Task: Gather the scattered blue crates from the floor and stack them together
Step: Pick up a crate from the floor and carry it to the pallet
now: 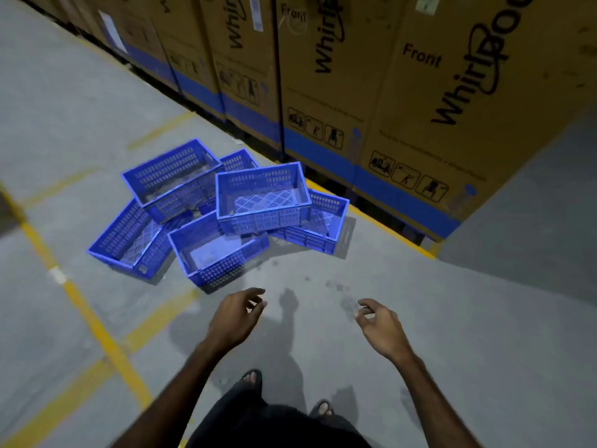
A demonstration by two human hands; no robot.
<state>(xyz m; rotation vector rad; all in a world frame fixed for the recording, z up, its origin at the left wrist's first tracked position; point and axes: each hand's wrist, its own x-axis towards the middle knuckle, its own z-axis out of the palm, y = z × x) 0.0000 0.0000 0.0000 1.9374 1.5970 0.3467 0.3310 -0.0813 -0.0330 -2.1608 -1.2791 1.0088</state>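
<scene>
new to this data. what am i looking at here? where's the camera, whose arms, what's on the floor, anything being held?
There is one picture, from a wide-angle camera worn on a person's head, looking forward and down; no robot. The arms are the wearer's: left hand and right hand, both out in front with loosely curled fingers, holding nothing. On the concrete floor ahead lies a jumbled pile of blue crates, some tilted across others, none neatly stacked yet. Behind the pile stands a row of tall cardboard boxes.

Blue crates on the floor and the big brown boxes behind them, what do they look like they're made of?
The blue perforated crates look like moulded plastic with a slight sheen: uniform colour, slotted walls, lattice bases. The tall brown boxes look like matte corrugated cardboard, printed with black lettering, handling symbols and a blue band near the bottom. They stand on what looks like dull grey concrete floor.
</scene>
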